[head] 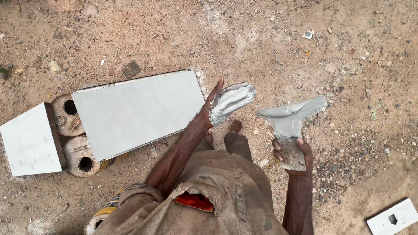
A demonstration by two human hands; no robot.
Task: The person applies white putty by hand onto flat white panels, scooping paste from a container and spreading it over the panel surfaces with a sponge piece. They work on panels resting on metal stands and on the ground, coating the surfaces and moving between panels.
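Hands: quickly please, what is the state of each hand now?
Left hand: open, palm loaded with a lump of grey mortar.
Right hand: closed on a mortar-covered trowel.

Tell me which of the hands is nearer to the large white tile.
Left. The left hand, coated in grey paste, is just beside the large white tile; the right hand holds a trowel farther away.

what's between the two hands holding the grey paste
Bare sandy ground in the head view; nothing lies between the left hand with its paste and the right hand with the loaded trowel.
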